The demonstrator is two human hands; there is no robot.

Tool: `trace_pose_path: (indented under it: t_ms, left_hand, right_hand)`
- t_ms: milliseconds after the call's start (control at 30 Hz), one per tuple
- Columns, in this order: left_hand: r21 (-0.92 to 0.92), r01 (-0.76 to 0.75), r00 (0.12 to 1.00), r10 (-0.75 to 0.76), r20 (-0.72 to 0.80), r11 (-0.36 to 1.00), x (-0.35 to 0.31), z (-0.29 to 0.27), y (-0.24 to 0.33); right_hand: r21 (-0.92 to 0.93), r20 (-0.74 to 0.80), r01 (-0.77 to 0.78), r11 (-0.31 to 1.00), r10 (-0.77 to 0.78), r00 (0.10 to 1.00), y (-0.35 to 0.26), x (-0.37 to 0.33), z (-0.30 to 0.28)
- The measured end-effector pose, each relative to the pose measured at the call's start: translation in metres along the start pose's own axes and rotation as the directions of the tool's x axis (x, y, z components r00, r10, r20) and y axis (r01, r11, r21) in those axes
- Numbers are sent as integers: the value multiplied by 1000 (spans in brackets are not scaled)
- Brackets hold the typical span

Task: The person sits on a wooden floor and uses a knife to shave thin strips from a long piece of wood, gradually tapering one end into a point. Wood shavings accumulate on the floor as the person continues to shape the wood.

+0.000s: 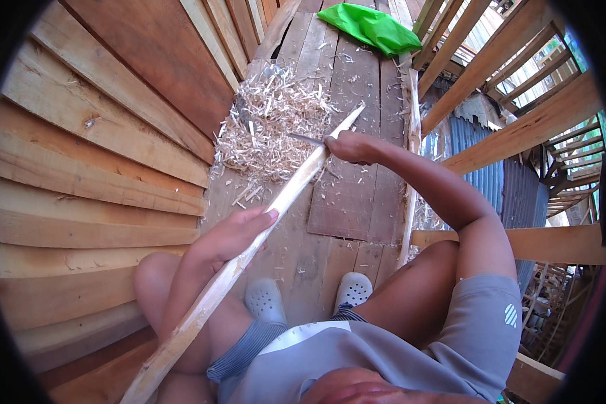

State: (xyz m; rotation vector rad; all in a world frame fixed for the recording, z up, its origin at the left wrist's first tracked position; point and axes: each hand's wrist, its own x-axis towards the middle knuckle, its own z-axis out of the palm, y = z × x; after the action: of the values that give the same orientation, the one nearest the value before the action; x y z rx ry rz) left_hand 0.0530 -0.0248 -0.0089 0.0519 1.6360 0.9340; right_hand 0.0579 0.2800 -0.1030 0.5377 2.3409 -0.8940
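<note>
A long pale wooden pole slants from the lower left, across my lap, to a tapered far end over the floorboards. My left hand is closed around its middle, the thumb lying along the top. Farther up, my right hand is closed on a knife, whose thin blade points left across the pole near the tapered end. The knife's handle is hidden inside my fist. Curled wood shavings lie heaped beside and beyond the blade.
A plank wall runs along the left side. On the right stands a wooden railing, with corrugated metal sheets beyond it. A bright green plastic sheet or bag lies at the far end. My feet wear grey clogs on the floorboards.
</note>
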Motion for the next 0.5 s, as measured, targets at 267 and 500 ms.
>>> trace_pose_path:
  t_ms: [267,500]
  left_hand:
    - [217,-160,985,169,-25,963,6,12,5]
    - [158,-66,998,65,11,985,6,12,12]
  right_hand:
    - [-549,-224,186,815,-358,906,57,43,13]
    - [-259,-343,28,965,-119,932,37,15,7]
